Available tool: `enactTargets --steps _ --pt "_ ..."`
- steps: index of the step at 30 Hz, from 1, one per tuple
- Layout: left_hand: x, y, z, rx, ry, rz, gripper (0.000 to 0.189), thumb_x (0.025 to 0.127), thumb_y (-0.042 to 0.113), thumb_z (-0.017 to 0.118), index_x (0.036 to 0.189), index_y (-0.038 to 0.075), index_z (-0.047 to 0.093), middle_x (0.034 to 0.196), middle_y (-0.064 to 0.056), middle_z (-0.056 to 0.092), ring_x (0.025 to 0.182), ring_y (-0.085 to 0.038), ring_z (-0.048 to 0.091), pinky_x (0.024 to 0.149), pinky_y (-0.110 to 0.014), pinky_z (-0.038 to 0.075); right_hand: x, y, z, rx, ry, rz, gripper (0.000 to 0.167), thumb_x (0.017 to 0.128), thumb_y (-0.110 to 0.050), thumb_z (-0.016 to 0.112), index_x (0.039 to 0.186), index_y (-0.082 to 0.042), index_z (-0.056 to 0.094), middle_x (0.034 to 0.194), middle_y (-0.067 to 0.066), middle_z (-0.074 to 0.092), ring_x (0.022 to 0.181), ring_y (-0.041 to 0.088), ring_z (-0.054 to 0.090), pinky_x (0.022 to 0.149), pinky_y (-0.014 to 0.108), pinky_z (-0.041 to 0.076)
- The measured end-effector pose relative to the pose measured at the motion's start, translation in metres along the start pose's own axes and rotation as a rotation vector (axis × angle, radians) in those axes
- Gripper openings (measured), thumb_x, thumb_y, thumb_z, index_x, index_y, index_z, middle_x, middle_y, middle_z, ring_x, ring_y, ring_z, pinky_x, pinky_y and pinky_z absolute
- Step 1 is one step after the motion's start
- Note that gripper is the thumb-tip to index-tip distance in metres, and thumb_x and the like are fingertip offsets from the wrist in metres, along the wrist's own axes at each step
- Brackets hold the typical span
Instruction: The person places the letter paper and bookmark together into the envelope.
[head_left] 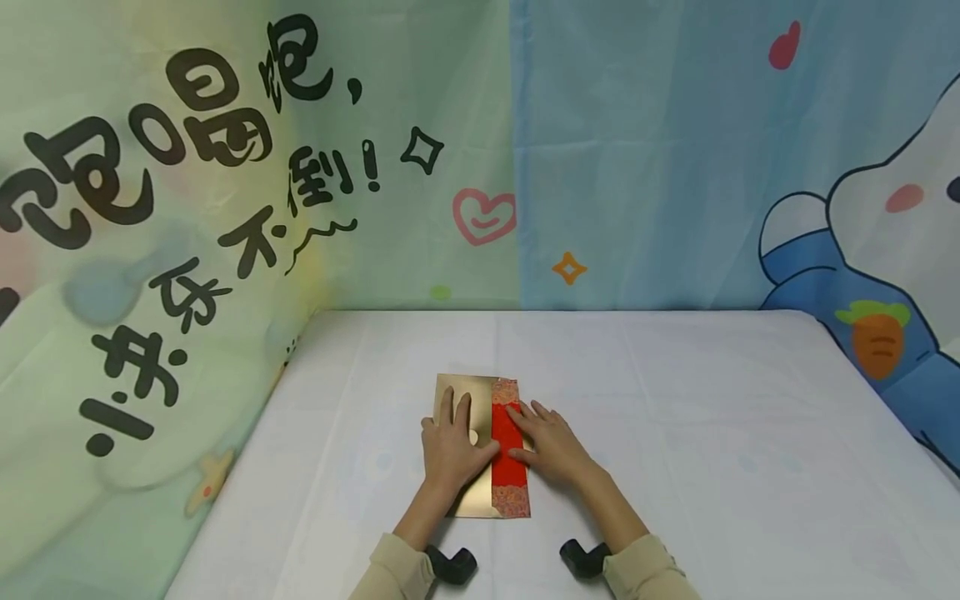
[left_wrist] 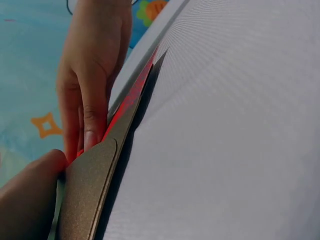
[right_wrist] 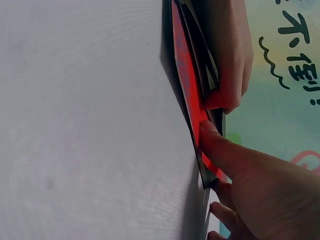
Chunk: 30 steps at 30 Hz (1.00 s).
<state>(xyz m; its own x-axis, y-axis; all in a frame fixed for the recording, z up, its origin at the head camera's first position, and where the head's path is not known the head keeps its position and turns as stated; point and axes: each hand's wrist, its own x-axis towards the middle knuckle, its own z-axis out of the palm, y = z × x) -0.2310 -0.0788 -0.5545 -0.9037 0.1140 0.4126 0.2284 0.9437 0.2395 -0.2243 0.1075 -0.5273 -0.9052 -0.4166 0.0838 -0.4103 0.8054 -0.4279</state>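
A gold card (head_left: 474, 502) lies upright to the viewer on the white table, with a red strip (head_left: 510, 472) along its right side. Patterned bands mark both ends of that strip. My left hand (head_left: 452, 450) rests on the gold part with fingers spread, its thumb reaching the strip's left edge. From the other side, my right hand (head_left: 557, 446) touches the red strip with thumb and fingertips. In the right wrist view, the right thumb (right_wrist: 220, 145) lies on the red surface near the card's edge. The left wrist view shows the gold layers (left_wrist: 92, 185) slightly raised along one side.
The white-covered table (head_left: 712, 433) spreads around the card. Black wrist-worn devices (head_left: 453, 567) sit at both cuffs. A printed curtain (head_left: 637, 167) with lettering and cartoon figures hangs behind and to the left.
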Motion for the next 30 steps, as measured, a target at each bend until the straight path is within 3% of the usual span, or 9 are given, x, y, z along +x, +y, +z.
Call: enactTargets --steps 14,24,30 --pt "0.0005 0.0023 -0.0039 -0.028 -0.02 -0.029 0.08 0.066 0.056 0.061 0.131 0.012 0.05 0.141 -0.015 0.036 0.078 -0.04 0.05 0.067 -0.042 0.04 -0.0003 -0.0063 0.0039 -0.037 0.001 -0.018 0.064 0.086 -0.04 0.059 0.14 -0.009 0.041 0.144 0.015 0.034 0.134 0.035 0.024 0.103 0.058 0.015" --pt "0.0009 0.0022 -0.0015 -0.015 -0.01 -0.016 0.081 0.065 0.058 0.061 0.131 0.011 0.051 0.14 -0.016 0.037 0.077 -0.038 0.051 0.067 -0.041 0.039 -0.0014 -0.0086 0.006 -0.085 0.008 0.0 0.064 0.087 -0.043 0.057 0.14 -0.012 0.041 0.145 0.012 0.034 0.134 0.033 0.026 0.103 0.058 0.016" --pt "-0.0021 0.0027 -0.0062 -0.027 -0.014 -0.009 0.08 0.065 0.057 0.061 0.13 0.011 0.051 0.14 -0.016 0.038 0.075 -0.038 0.05 0.065 -0.04 0.039 -0.005 -0.009 0.0059 -0.05 -0.012 0.015 0.069 0.085 -0.043 0.059 0.141 -0.009 0.039 0.146 0.011 0.033 0.134 0.031 0.026 0.104 0.056 0.015"
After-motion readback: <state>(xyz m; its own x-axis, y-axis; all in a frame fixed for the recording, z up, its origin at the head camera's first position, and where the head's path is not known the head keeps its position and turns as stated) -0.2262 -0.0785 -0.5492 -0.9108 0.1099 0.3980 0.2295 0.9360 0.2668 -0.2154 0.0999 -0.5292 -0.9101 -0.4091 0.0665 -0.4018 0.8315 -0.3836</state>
